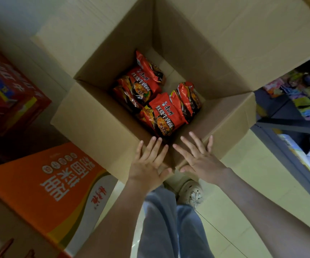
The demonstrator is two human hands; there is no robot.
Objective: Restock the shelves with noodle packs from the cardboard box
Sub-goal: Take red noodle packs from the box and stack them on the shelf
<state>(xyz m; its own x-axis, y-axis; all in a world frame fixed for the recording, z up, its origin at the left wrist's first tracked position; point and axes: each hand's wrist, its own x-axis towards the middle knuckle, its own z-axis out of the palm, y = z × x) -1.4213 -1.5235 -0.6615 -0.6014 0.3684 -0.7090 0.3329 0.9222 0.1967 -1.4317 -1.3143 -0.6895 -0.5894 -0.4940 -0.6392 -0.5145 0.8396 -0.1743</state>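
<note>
Head view: I am looking straight down into the open cardboard box (98,118) at centre frame. Only a handful of red noodle packs (161,112) lie on its bottom, with bare cardboard showing beside them toward the upper right. I judge the box is nearly emptied, yet every pack I can see remains to be shelved.

My left hand (148,164) and right hand (200,161) are at the box's near corner, fingers straight and spread, holding nothing. I cannot tell whether they touch the flaps.

The two face-up packs have their long axis running roughly top to bottom of the frame, logo end toward the top, bowl picture toward my hands. Others stand on edge beside them.

The shelves (290,116) at the right edge hold other goods.
</note>
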